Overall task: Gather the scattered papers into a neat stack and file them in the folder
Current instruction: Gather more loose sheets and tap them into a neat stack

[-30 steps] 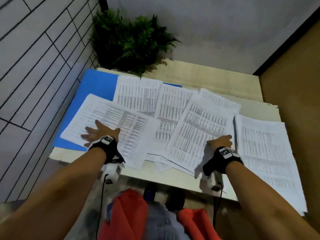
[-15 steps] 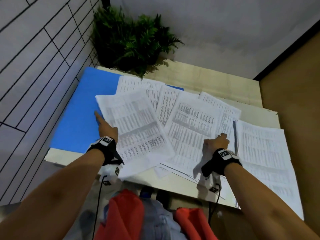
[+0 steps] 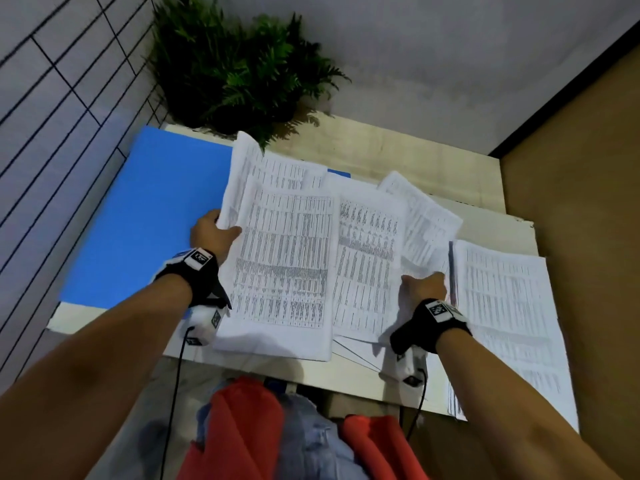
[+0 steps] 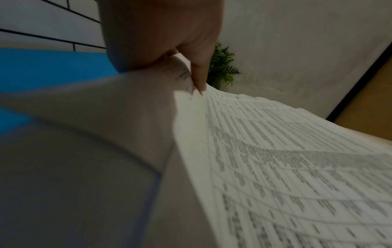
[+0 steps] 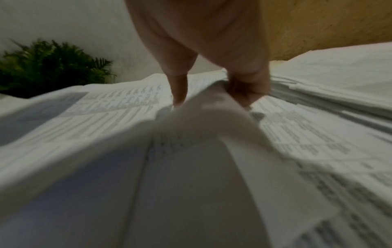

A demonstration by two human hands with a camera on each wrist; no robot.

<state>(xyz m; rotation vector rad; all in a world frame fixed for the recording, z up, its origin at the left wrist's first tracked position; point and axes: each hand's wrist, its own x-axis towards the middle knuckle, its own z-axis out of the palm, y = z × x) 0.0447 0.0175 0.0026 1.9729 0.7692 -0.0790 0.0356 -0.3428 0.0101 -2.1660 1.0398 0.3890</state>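
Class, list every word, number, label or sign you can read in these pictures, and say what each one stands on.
No text can be read.
Papers: rows of tabular print, too small and blurred to read.
Right-hand pile of papers: the same kind of print, unreadable.
Left wrist band tag: black-and-white marker pattern, no legible words.
Right wrist band tag: marker pattern, no words.
Blue folder: no lettering shows.

Dim, bluish indoor light; wrist views motion-blurred, soft; head view edges warped
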